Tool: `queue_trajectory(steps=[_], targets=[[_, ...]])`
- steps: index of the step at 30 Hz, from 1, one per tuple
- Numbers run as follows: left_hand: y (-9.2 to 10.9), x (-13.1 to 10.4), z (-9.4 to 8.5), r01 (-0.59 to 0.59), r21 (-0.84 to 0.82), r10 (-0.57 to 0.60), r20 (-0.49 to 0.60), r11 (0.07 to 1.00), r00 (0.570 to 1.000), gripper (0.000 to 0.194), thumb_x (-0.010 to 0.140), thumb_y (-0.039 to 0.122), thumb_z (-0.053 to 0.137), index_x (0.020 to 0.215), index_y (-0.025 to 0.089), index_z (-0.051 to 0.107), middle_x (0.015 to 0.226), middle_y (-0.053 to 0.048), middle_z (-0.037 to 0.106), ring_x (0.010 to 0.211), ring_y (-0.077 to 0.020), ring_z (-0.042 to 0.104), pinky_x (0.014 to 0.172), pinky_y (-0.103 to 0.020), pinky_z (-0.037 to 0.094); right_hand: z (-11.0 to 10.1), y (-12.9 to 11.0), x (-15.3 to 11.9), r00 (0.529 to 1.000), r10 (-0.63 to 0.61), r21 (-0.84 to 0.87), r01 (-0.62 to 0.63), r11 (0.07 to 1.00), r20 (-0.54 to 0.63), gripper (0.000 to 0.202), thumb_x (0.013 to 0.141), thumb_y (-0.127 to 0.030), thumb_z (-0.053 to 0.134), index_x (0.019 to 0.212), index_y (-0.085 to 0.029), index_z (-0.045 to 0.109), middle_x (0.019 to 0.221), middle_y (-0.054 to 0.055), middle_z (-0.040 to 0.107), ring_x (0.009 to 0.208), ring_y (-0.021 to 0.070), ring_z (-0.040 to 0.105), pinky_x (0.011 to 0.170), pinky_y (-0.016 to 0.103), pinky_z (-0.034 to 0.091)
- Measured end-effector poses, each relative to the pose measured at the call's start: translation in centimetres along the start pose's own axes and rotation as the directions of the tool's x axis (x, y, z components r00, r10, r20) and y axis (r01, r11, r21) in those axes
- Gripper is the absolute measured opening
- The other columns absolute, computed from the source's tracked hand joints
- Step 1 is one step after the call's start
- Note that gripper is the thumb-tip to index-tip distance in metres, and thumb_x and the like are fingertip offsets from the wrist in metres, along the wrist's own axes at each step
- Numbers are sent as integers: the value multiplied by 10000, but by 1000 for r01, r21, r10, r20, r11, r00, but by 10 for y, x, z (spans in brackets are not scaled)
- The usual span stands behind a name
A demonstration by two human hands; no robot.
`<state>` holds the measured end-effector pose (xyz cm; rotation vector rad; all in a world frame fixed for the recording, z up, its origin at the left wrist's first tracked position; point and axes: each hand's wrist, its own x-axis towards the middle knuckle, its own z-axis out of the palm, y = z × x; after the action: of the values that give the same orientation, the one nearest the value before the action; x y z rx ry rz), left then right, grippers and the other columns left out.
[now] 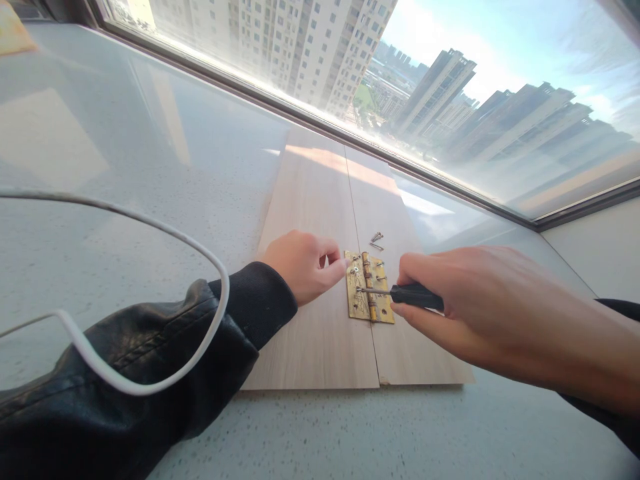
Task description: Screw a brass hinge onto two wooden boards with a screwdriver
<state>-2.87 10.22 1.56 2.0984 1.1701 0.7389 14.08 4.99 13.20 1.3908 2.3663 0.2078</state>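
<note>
Hinge [383, 311] straddles two boards [310, 350], likely to bridge both. Our right hand [480, 303] pinches the screwdriver [417, 297] toward 9 o'clock, presumably for reach; our left hand [305, 270] curls at hinge's 9 o'clock, pinch unclear.

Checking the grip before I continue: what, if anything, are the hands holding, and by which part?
The right hand holds a screwdriver by its black handle. The left hand is beside the hinge; whether it holds anything cannot be told.
</note>
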Motion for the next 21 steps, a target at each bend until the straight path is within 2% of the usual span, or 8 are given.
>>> queue_trajectory(steps=[4,7,9,11,13,16,21], targets=[[0,0,0,-3,2,3,-6,1000,1000,266,768,364,513,607,180,617,466,39,463,452,-90,376,469,-247,273,2,-7,4,995,95,24,-95,995,12,264,758,-352,484,556,-211,391,445,-24,416,395,98,265,415,260,165],[0,1,0,-5,4,5,-4,1000,1000,262,769,366,511,619,182,623,474,39,476,455,-90,378,470,-249,271,4,-5,7,976,202,114,-211,971,82,284,789,-366,473,559,-201,447,438,-24,441,384,94,316,400,248,184],[0,1,0,-2,4,2,0,1000,1000,264,769,370,508,621,184,622,477,38,478,458,-91,381,471,-250,271,5,-2,9,967,227,166,-245,955,118,275,808,-355,459,586,-196,490,451,-23,467,395,97,360,406,242,208],[0,1,0,2,1,-2,1,1000,1000,264,769,373,505,624,185,620,484,37,483,461,-91,385,474,-250,273,8,1,10,974,208,185,-222,957,90,204,804,-337,470,671,-199,540,512,-14,522,444,112,422,433,243,243],[0,1,0,3,0,-3,3,1000,1000,263,767,375,505,623,186,617,486,37,482,464,-92,387,478,-250,275,10,2,8,987,162,177,-161,971,8,143,791,-331,498,827,-213,570,615,-1,582,525,138,488,477,251,274],[0,2,1,1,6,-1,4,1000,1000,266,766,375,503,609,186,604,475,38,463,462,-92,382,481,-249,275,13,2,2,992,61,114,-49,992,-106,214,795,-342,516,980,-237,548,695,1,608,571,152,519,507,258,264],[0,1,1,-2,4,2,5,1000,1000,278,771,376,498,608,180,608,471,34,465,463,-93,384,482,-247,273,9,1,-6,984,-95,-137,75,988,-148,163,820,-362,486,751,-220,524,636,-6,548,444,119,411,478,273,122]])
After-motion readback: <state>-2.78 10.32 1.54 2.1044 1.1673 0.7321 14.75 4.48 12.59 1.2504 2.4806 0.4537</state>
